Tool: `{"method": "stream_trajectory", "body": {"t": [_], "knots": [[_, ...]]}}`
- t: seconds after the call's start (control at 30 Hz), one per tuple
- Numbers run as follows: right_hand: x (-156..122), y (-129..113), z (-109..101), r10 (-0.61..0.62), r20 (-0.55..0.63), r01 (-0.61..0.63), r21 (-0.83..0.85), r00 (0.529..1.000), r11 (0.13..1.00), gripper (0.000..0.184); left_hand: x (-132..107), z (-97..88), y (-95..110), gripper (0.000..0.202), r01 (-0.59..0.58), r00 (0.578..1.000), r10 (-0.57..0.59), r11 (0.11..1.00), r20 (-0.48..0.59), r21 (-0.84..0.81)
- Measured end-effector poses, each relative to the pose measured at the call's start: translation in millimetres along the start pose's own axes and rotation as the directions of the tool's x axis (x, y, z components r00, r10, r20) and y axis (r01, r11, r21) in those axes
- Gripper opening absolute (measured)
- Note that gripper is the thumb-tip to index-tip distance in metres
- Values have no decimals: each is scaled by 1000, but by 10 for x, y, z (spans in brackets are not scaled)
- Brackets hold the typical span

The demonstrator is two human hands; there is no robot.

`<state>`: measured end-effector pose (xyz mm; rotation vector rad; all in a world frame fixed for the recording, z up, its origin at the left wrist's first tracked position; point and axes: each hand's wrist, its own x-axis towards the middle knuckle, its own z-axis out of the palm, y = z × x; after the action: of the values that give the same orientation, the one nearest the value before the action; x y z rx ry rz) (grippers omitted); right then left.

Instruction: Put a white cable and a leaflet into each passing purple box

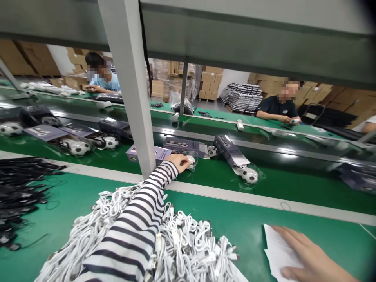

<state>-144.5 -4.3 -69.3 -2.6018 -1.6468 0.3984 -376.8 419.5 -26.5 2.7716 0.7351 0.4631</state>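
My left hand [178, 161], at the end of a striped sleeve, reaches past the grey post onto the belt. Its fingers curl over the end of a purple box [163, 152], where a black-and-white football-patterned item [191, 162] in clear plastic sticks out. The fingertips' grip is partly hidden. At the lower right, my right hand [308, 250] is closed on white paper sheets [276, 250], thumb below and fingers above. Under my left forearm lies a heap of bundled white USB cables [188, 243].
Several similar open boxes [230, 150] lie along the green belt [293, 176]. A grey post [132, 86] stands before me under an overhead shelf [235, 43]. Black cords [20, 196] are piled at left. Two people sit across the belt, a dark sleeve [261, 105] at right.
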Motion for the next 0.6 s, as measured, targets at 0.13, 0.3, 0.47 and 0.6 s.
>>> {"method": "stream_trajectory", "body": {"t": [0.13,0.3,0.47,0.6], "knots": [[36,47,91,29,-254,-8,82,967,997,58,58,22,64,28,-78,997,76,995,29,61],[138,-99,-273,79,-142,-44,235,987,971,39,105,36,350,26,-36,994,20,989,108,141],[514,-637,-961,-53,-69,70,277,996,958,36,145,98,607,33,111,980,-136,979,142,174],[991,-1175,-1328,-157,-188,216,351,970,911,37,214,197,645,29,111,973,-135,985,187,132]]}}
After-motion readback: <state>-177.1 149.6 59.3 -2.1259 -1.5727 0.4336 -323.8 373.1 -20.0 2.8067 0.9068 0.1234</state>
